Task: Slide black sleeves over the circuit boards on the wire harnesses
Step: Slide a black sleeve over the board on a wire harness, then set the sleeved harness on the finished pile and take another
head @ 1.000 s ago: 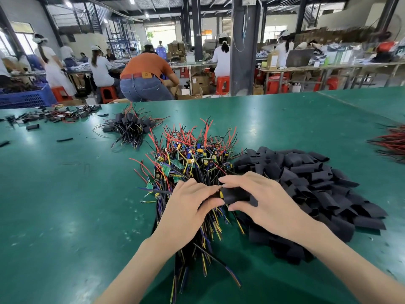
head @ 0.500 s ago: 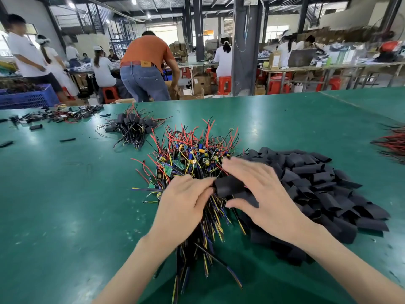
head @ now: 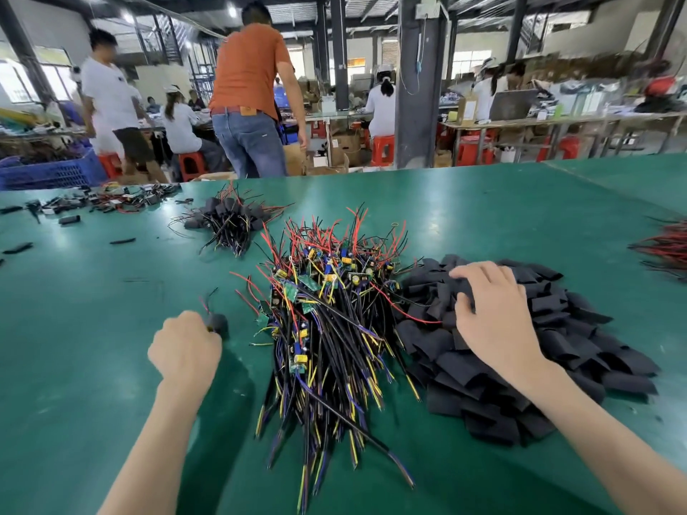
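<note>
Head cam gives me only two arms. Left forearm (head: 163,440) and left hand (head: 184,345), left of the wire harness pile (head: 327,328): bare, slim. Right forearm (head: 602,433) and right hand (head: 494,314), right of it: same, bare to the frame edge.

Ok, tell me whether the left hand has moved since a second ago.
Yes. The left hand, holding a sleeved harness, moved left, clear of the wire harness pile.

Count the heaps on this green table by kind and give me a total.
Bare harness heap: 1
Loose black sleeve heap: 1
Sleeved harness heap: 1
Red wire heap, cut off at right edge: 1
Scatter of small dark parts, far left: 1
Total: 5
</note>
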